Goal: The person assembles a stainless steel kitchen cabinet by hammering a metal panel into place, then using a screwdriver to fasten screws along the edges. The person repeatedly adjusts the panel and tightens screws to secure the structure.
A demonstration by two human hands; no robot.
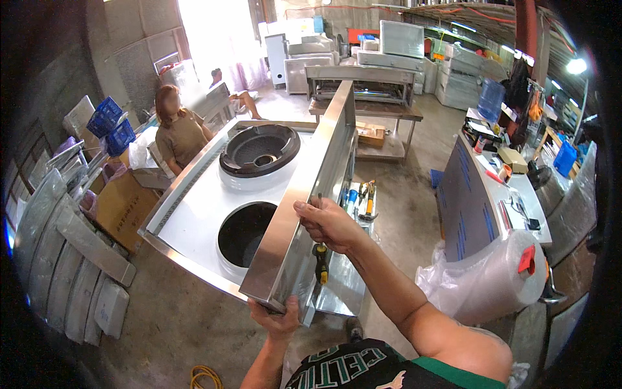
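A long stainless steel panel (288, 214) stands on edge along the right side of a steel stove (175, 220). My left hand (277, 319) grips its near lower corner, fingers bent around the end. Higher up, my right hand (332, 225) is closed against the panel's right face. A screwdriver (322, 266) passes through that hand, its black-and-yellow handle hanging below and a bit of shaft showing above. On the stove, the far burner opening carries a black cast ring (259, 150); the near round opening (241, 243) is bare and partly hidden by the panel.
Hand tools (368, 201) lie beyond the panel. A bubble-wrap roll (499, 275) and a cluttered workbench (512, 194) stand at right. Another person (181, 129) is at the stove's far left. Wrapped panels (71, 266) lean at left; a yellow cord (206, 377) lies on the floor.
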